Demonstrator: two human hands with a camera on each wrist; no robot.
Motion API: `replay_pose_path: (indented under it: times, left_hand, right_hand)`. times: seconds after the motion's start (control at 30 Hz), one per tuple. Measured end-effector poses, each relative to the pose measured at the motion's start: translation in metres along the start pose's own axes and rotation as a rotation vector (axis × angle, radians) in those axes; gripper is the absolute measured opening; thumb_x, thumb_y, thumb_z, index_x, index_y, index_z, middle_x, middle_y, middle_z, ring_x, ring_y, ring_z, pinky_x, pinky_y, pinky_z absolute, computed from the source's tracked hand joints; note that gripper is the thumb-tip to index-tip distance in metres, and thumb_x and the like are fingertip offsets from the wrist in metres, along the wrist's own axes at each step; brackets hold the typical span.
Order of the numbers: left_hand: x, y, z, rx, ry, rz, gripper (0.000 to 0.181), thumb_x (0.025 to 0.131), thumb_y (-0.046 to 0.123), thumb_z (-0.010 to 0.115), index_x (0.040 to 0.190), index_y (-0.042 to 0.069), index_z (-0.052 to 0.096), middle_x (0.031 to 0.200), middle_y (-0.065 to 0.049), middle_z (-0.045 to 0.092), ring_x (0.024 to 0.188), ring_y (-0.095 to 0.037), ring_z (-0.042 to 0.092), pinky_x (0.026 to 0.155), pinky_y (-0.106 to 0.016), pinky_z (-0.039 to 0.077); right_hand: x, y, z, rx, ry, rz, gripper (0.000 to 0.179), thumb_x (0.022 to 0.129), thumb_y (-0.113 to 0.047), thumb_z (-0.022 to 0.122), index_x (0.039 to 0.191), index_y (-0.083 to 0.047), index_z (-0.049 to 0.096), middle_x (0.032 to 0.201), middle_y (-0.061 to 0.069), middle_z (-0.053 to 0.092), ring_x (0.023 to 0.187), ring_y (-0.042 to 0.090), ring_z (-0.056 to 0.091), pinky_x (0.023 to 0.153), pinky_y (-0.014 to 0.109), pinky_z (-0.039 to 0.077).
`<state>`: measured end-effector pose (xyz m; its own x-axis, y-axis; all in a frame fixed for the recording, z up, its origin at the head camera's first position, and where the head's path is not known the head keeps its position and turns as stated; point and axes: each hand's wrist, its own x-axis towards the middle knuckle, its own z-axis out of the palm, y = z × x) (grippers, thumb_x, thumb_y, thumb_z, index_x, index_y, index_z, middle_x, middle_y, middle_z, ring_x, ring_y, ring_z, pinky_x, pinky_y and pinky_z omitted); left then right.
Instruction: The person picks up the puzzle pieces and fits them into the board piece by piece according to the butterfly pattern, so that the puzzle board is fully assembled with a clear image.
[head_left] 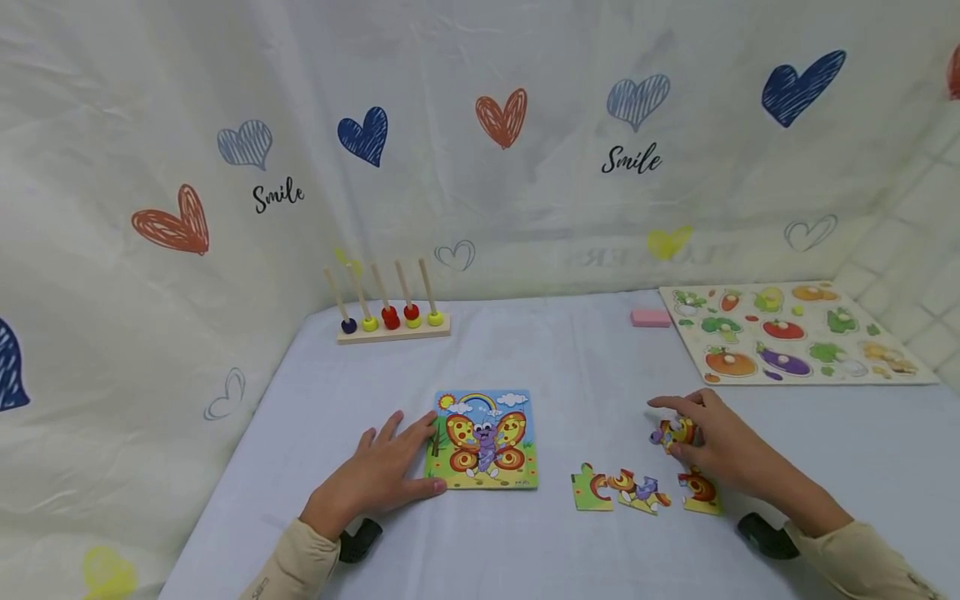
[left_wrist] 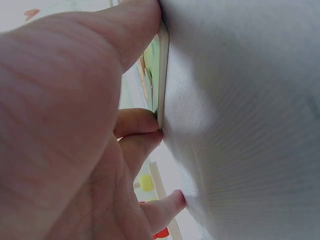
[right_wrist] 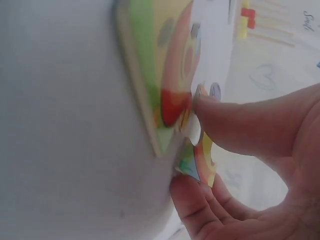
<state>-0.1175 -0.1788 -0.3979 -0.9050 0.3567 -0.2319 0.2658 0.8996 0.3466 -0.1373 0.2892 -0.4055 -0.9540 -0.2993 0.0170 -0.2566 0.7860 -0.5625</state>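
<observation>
My left hand (head_left: 378, 479) lies at the left side of a square butterfly picture board (head_left: 486, 479), its thumb and fingertips touching the board's edge (left_wrist: 163, 75). The fingers are spread and fairly straight. Over on the right, my right hand (head_left: 723, 446) pinches a jigsaw puzzle piece (head_left: 677, 432) between thumb and fingers; its colours also show in the right wrist view, where the piece (right_wrist: 204, 162) is tilted on edge. Below that hand lies a corner piece (head_left: 702, 493) with a red-orange swirl. To its left, a purple-and-yellow piece (head_left: 641, 493) sits close beside a green piece (head_left: 588, 492).
A wooden peg stand (head_left: 393, 331) with coloured beads is at the back left. At the back right lie a pink block (head_left: 650, 318) and a vegetable knob board (head_left: 817, 375). A white curtain (head_left: 555, 217) with hearts hangs behind the table (head_left: 480, 550).
</observation>
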Motion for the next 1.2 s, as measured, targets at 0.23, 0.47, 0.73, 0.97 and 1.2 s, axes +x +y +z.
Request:
replay_pose_path:
  times: [0.23,0.47,0.73,0.97,1.2]
  left_hand:
    - [0.001,0.0,0.001,0.004,0.006,-0.001,0.089,0.094,0.055,0.079,0.162,0.01,0.044,0.171,-0.006,0.037,0.16,-0.046,0.019,0.121,-0.075,0.017]
    - [0.0,-0.001,0.002,-0.012,0.001,-0.002,0.089,0.095,0.055,0.079,0.163,0.01,0.043,0.171,-0.007,0.037,0.16,-0.046,0.018,0.122,-0.075,0.016]
    - [0.0,-0.001,0.0,0.001,0.001,0.001,0.089,0.095,0.055,0.078,0.163,0.01,0.043,0.172,-0.006,0.037,0.16,-0.046,0.018,0.122,-0.075,0.016]
    - [-0.001,-0.001,0.0,-0.002,0.003,0.002,0.089,0.095,0.056,0.078,0.163,0.01,0.043,0.172,-0.005,0.037,0.16,-0.046,0.018,0.122,-0.074,0.017]
    - [0.0,-0.001,-0.001,-0.005,0.004,0.006,0.089,0.095,0.056,0.078,0.163,0.01,0.043,0.171,-0.006,0.037,0.16,-0.046,0.018,0.122,-0.074,0.016]
  right_hand:
    - [-0.001,0.004,-0.004,-0.063,0.017,-0.063,0.042,0.083,0.007,0.086,0.122,-0.007,0.079,0.109,0.01,0.055,0.09,0.023,0.053,0.066,0.027,0.05]
    - [0.0,0.004,-0.007,-0.08,0.009,-0.072,0.04,0.083,0.008,0.084,0.12,-0.009,0.08,0.105,0.006,0.058,0.088,0.02,0.052,0.064,0.027,0.048]
    - [0.001,0.001,-0.007,-0.054,0.052,-0.133,0.04,0.087,0.005,0.084,0.124,-0.007,0.077,0.097,-0.006,0.064,0.08,0.011,0.053,0.066,0.025,0.052]
    - [0.005,-0.006,-0.005,0.07,0.032,-0.07,0.031,0.091,0.001,0.083,0.119,-0.002,0.07,0.103,-0.001,0.07,0.092,0.019,0.067,0.078,0.032,0.062]
    - [0.008,-0.014,0.002,0.184,0.039,-0.096,0.024,0.093,-0.003,0.083,0.115,-0.009,0.076,0.109,0.0,0.074,0.089,0.016,0.069,0.075,0.026,0.059]
